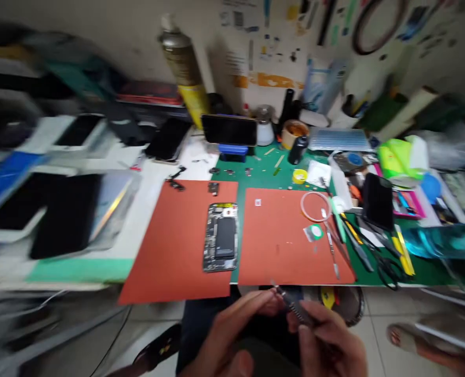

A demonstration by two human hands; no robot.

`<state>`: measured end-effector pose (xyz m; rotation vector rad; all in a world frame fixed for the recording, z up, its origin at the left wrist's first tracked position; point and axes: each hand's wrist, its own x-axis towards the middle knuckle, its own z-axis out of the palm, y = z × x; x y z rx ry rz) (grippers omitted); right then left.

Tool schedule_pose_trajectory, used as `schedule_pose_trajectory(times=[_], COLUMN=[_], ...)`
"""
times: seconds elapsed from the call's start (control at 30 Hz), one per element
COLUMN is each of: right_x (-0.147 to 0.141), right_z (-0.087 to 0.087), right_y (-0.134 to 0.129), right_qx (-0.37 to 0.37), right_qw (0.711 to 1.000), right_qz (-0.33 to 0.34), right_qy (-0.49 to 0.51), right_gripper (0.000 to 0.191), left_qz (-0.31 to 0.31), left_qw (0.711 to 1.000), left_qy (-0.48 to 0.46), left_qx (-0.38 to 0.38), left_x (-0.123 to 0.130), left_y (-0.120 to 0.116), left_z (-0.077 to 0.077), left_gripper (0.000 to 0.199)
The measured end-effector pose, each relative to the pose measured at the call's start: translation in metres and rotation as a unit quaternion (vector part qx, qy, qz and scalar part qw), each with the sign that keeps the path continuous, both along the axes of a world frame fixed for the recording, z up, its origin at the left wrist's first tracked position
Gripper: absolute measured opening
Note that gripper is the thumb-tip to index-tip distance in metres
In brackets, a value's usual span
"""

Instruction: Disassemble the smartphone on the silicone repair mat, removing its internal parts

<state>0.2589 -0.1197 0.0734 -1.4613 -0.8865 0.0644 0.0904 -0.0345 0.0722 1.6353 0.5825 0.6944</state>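
Where the bench begins on the left, a dark-screened tablet lies near other devices. Next comes the left red sheet, whose front edge hangs past the bench; a sleeve or knee catching that overhang could drag the sheet and the coverless phone lying near its right edge. A dark cable-like part and a small module rest loose at the sheet's far edge, so the same tug might scatter them.

Beyond the bench's front edge, above the lap, the left hand has its fingers gathered at the tip of a slim dark tool; whether they pinch anything cannot be told. The right hand is clamped around the tool's ridged body. With the tip directed at the left fingers, a slip could prick them, and anything tiny dropped there would fall to the lap or floor. Farther right, a metal pick lies on the right red sheet, near scissors.
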Motion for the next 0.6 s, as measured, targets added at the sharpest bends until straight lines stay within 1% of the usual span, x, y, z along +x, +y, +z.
schedule_pose_trajectory(times=[0.03, 0.07, 0.1, 0.13, 0.17, 0.2, 0.23, 0.3, 0.33, 0.4, 0.43, 0.47, 0.53, 0.6], right_x=[-0.014, -0.026, -0.035, -0.041, -0.042, -0.039, -0.033, -0.014, -0.004, 0.011, 0.015, 0.016, 0.012, 0.005], right_z=[-0.005, -0.01, -0.013, -0.014, -0.014, -0.011, -0.007, 0.003, 0.008, 0.015, 0.017, 0.018, 0.017, 0.016], right_y=[0.002, 0.004, 0.007, 0.01, 0.015, 0.02, 0.027, 0.042, 0.05, 0.067, 0.075, 0.083, 0.094, 0.1], right_qx=[-0.008, -0.02, -0.033, -0.042, -0.051, -0.061, -0.066, -0.095, -0.121, -0.184, -0.207, -0.224, -0.24, -0.25], right_qw=[0.998, 0.995, 0.991, 0.987, 0.984, 0.98, 0.974, 0.959, 0.95, 0.92, 0.906, 0.893, 0.875, 0.865], right_qz=[0.052, 0.092, 0.121, 0.141, 0.157, 0.175, 0.197, 0.235, 0.252, 0.307, 0.329, 0.348, 0.366, 0.364], right_qy=[-0.017, -0.033, -0.049, -0.061, -0.069, -0.078, -0.091, -0.125, -0.14, -0.158, -0.166, -0.176, -0.206, -0.239], right_gripper=[0.018, 0.017, 0.016, 0.014, 0.014, 0.015, 0.016, 0.02, 0.022, 0.023, 0.023, 0.023, 0.023, 0.023], left_qz=[-0.016, -0.005, 0.028, 0.067, 0.113, 0.158, 0.198, 0.258, 0.276, 0.287, 0.279, 0.266, 0.231, 0.209], left_qw=[0.995, 0.983, 0.966, 0.949, 0.933, 0.922, 0.917, 0.926, 0.938, 0.958, 0.957, 0.948, 0.912, 0.874], left_qy=[-0.044, -0.067, -0.079, -0.091, -0.109, -0.129, -0.149, -0.154, -0.127, -0.012, 0.051, 0.105, 0.17, 0.183], left_qx=[-0.087, -0.17, -0.243, -0.295, -0.324, -0.33, -0.312, -0.229, -0.168, -0.024, 0.059, 0.143, 0.295, 0.399], left_x=[0.01, 0.017, 0.022, 0.025, 0.023, 0.019, 0.012, -0.009, -0.021, -0.043, -0.052, -0.058, -0.066, -0.066], left_y=[-0.005, -0.008, -0.011, -0.013, -0.013, -0.012, -0.009, 0.002, 0.009, 0.025, 0.032, 0.039, 0.051, 0.058], left_z=[0.001, 0.001, 0.0, 0.0, -0.001, -0.001, -0.001, -0.001, 0.0, 0.001, 0.001, 0.001, -0.001, -0.004], left_gripper=[0.068, 0.064, 0.056, 0.05, 0.046, 0.045, 0.043, 0.04, 0.038, 0.032, 0.027, 0.021, 0.007, 0.013])
